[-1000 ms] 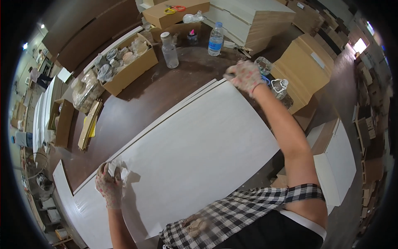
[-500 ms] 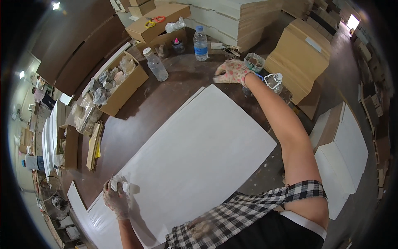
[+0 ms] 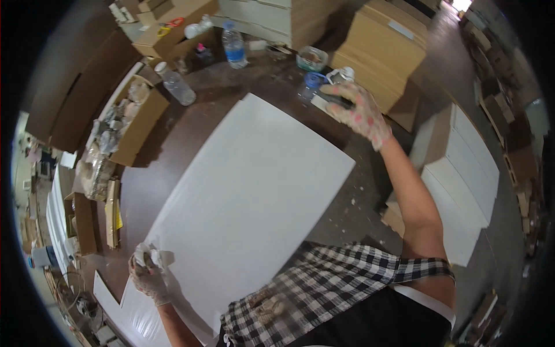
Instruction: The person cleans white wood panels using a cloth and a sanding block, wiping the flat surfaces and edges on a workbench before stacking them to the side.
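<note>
My left hand [image 3: 149, 281], in a stained pale glove, is closed round a crumpled white cloth [image 3: 151, 254]. It rests near the left edge of a large white panel [image 3: 254, 173] lying on the brown table. My right hand [image 3: 361, 113], in a white glove with pink spots, is raised past the panel's far right corner. Its fingers curl round a small flat piece with a white edge [image 3: 325, 108]; the exact kind is unclear. Close to these fingers stand a bottle with a blue cap [image 3: 313, 82] and a clear bottle with a white handle [image 3: 341, 75], partly hidden by the hand.
A water bottle [image 3: 234, 46] and a white-capped bottle [image 3: 176, 85] stand at the table's far side, near a plastic tub [image 3: 312, 58]. A carton of wrapped items [image 3: 139, 130] is at left. Folded cardboard [image 3: 378, 49] and stacked white panels [image 3: 459, 185] lie at right.
My right hand has moved right and nearer from the table's far side, carrying the flat piece. The left hand stays on the panel with the cloth. The whole view has shifted.
</note>
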Available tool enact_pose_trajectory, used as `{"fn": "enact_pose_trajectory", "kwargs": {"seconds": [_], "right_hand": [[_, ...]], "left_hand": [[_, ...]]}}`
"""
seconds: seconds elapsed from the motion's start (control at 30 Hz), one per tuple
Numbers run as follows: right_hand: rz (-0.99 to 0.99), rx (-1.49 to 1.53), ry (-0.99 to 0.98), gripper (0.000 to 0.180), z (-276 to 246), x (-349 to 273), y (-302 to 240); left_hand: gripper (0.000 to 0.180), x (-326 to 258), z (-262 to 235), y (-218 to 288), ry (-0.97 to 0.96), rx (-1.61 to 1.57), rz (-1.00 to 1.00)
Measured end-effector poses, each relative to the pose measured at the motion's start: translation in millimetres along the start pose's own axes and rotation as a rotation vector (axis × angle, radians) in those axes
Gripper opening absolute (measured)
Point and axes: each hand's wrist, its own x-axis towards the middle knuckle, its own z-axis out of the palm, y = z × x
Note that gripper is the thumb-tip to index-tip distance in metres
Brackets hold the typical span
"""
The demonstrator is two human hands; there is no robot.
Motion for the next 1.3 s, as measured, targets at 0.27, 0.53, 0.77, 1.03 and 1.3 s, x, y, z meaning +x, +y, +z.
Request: {"fn": "enact_pose_trajectory", "kwargs": {"seconds": [0.27, 0.53, 0.77, 1.03, 1.3], "right_hand": [[-0.077, -0.303, 0.244, 0.038, 51, -144, -55], [0.08, -0.271, 0.466, 0.033, 35, -94, -8], [-0.411, 0.04, -0.023, 0.038, 103, -175, -123], [-0.16, -0.209, 0.191, 0.032, 80, -128, -98], [-0.015, -0.219, 0.346, 0.038, 64, -123, -47]], "left_hand": [[0.037, 23, 28, -35, -0.065, 0.066, -0.022], [0.035, 45, 31, -22, -0.148, -0.094, -0.098], [0.034, 53, 39, -17, -0.137, 0.001, -0.13], [0.038, 72, 39, 37, -0.145, 0.062, -0.029], [0.022, 65, 27, 73, 0.07, -0.063, 0.216]]}}
